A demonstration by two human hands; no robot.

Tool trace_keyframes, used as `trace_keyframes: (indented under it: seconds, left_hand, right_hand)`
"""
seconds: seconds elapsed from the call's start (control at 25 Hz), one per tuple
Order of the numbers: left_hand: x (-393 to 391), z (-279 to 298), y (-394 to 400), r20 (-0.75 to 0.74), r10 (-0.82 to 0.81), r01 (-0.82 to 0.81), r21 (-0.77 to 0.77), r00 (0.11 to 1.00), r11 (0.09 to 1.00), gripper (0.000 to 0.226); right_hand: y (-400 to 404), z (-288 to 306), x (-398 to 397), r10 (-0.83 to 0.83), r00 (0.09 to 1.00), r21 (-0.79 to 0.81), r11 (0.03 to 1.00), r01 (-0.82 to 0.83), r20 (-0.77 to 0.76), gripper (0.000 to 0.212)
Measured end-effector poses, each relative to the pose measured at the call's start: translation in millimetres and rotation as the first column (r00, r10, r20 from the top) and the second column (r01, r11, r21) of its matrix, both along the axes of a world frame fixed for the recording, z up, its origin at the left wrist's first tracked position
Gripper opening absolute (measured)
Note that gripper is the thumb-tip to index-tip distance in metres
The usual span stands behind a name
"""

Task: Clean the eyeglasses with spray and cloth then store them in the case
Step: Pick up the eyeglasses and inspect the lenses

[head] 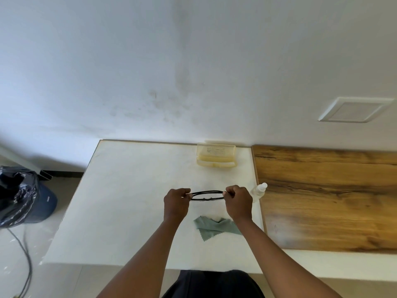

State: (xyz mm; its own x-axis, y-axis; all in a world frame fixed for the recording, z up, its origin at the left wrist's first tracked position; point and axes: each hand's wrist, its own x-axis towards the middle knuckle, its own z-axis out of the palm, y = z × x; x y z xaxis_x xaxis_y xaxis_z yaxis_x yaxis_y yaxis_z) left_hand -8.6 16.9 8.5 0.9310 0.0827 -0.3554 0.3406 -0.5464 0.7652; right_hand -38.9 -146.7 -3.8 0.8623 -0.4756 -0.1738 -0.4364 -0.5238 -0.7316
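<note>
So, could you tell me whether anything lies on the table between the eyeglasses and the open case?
Nothing visible does. Both hands, left hand and right hand, hold the eyeglasses above the white table, and the stretch up to the open case is bare. The spray bottle stands off to the right, the cloth nearer the person.

Open white surface [129, 190] across centre-left of frame, from near edge to far wall. Obstacles: open case [216, 155] at far edge, upper centre, against wall; spray bottle [258, 191] just right of right hand [238, 202], at seam w/ wooden board [326, 196]; cloth [214, 226] flat btwn forearms, low. Lane btwn eyeglasses [207, 195] & case unobstructed.
</note>
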Motion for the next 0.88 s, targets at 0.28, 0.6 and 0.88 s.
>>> trace_keyframes:
  seconds: [0.28, 0.6, 0.88]
  left_hand:
    - [-13.5, 10.8, 0.8, 0.104, -0.199, 0.177, 0.19, 0.974, 0.966, 0.02]
    - [-17.3, 14.6, 4.2, 0.251, -0.251, 0.165, 0.319, 0.935, 0.933, 0.018]
    - [-18.3, 16.5, -0.9, 0.331, -0.002, -0.029, 0.091, 0.944, 0.995, 0.016]
  right_hand:
    - [1.3, 8.2, -13.1, 0.058, 0.998, -0.023, 0.998, -0.057, 0.04, 0.01]
    - [2.2, 6.7, -26.4, 0.095, 0.991, -0.066, 0.994, -0.089, 0.098, 0.007]
    - [5.6, 10.8, -27.2, 0.091, 0.978, -0.087, 0.993, -0.076, 0.186, 0.008]
